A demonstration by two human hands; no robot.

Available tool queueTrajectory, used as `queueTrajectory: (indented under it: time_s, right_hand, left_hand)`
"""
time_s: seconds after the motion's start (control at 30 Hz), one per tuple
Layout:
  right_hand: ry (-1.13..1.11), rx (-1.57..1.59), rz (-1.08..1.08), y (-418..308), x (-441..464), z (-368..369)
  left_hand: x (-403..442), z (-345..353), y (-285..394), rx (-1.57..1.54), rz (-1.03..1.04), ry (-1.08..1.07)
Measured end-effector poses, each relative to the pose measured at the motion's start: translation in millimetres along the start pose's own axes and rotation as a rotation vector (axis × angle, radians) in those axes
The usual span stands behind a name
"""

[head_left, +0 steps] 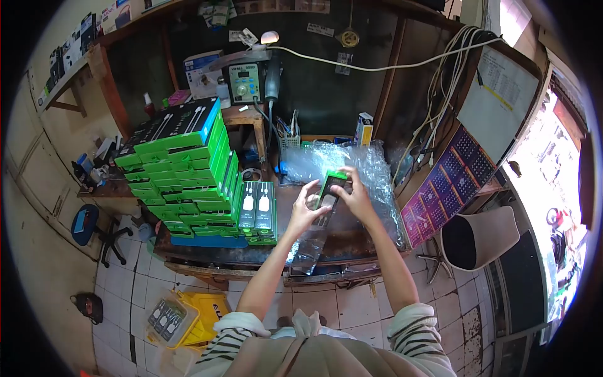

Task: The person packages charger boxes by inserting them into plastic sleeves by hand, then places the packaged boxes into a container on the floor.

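Observation:
A small black box with a green end (pixel 335 176) is held up over the workbench, slightly tilted. My right hand (pixel 358 200) grips its right side, with the thumb across its face. My left hand (pixel 304 212) is closed round the box's lower left side; some of its fingers are hidden. Below my hands, a strip of clear plastic (pixel 309 256) hangs over the bench's front edge. Behind them lies crumpled clear bubble wrap (pixel 377 163). To the left of my hands stand similar boxes (pixel 257 204) with cable pictures on their fronts.
A tall stack of green and black boxes (pixel 188 169) fills the bench's left side. Behind it is a soldering or hot-air station (pixel 244 83). A pen basket (pixel 290 138) stands at the back. Yellow crate (pixel 204 314) on the floor, white chair (pixel 487 235) at right.

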State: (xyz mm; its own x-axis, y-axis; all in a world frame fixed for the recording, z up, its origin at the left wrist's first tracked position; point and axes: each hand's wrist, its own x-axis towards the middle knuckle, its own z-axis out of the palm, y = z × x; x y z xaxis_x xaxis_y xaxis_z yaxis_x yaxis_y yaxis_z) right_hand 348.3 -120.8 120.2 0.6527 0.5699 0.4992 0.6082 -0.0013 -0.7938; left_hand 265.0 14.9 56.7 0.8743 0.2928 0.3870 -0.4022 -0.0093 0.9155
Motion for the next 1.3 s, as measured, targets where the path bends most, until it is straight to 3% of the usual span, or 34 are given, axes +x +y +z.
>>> queueTrajectory:
  time_s: [0.07,0.13,0.2,0.33,0.4,0.5,0.6,0.67,0.87,1.07,1.3]
  right_hand:
    - [-0.023,-0.064,-0.019,8,-7,8]
    - [-0.044,-0.135,-0.097,10,-14,14]
    - [-0.083,-0.209,-0.178,20,-20,19]
    - [-0.156,-0.183,-0.151,27,-33,24]
    - [-0.198,-0.229,-0.182,27,-35,20]
    - [-0.219,-0.132,-0.09,31,-37,21]
    - [-0.164,-0.123,-0.172,27,-33,20]
    - [-0.119,-0.05,-0.039,21,-31,19]
    - [-0.104,-0.044,-0.067,20,-28,12]
    - [-0.093,-0.072,0.047,9,-16,1]
    - [0.036,0.014,-0.039,-32,13,-17]
  left_hand:
    - [3,-1,3,0.001,-0.034,0.017]
    - [4,-2,-1,0.049,0.102,0.077]
    - [2,-4,-4,0.043,0.097,0.097]
    - [-4,-5,3,0.078,0.113,0.131]
    - [-6,-7,8,-0.11,-0.046,0.058]
    - [-4,-8,9,-0.031,-0.017,0.047]
    - [-3,-7,10,-0.048,-0.04,0.055]
    - [-4,-9,5,-0.005,0.046,0.087]
    - [-17,-19,-20,-0.124,0.039,0.239]
    - [-9,-18,3,-0.18,-0.025,0.258]
    - [19,-9,60,-0.183,0.091,0.241]
